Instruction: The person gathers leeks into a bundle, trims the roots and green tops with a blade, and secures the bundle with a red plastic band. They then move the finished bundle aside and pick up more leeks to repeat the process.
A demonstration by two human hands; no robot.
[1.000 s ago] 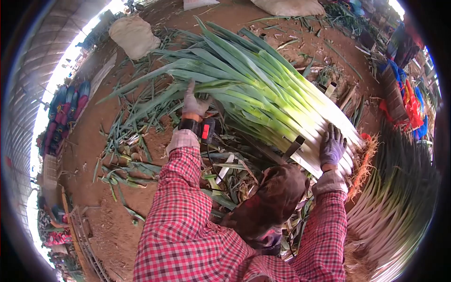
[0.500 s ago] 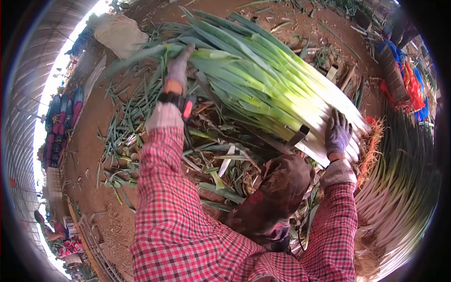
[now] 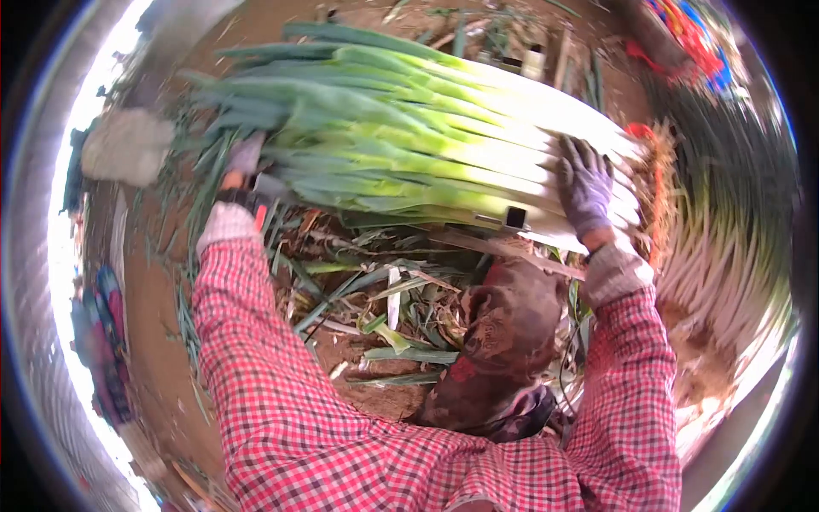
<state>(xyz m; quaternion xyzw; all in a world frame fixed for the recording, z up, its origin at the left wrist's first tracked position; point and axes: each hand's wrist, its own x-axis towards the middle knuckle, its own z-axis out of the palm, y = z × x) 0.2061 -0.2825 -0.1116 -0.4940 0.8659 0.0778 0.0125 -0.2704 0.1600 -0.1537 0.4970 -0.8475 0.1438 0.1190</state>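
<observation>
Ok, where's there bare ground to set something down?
Mainly the soil strip between the left sleeve and the stacked bundles at far left. A smaller patch shows between the leeks and the red netting. Leaf scraps crowd the ground between left sleeve and trouser leg; more stalks crowd the right.

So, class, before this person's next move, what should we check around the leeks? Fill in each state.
1. Right hand resting on the white stems: ok.
2. Left hand at the leafy end: ok.
3. Left hand's grip: cannot tell; the fingers are blurred and partly hidden.
4. Roots together at one end: ok.
5. Leaf tips lined up evenly: not ok; they end at different points.
6. Ground near the knee free of scraps: not ok; cut leaves lie there.
</observation>
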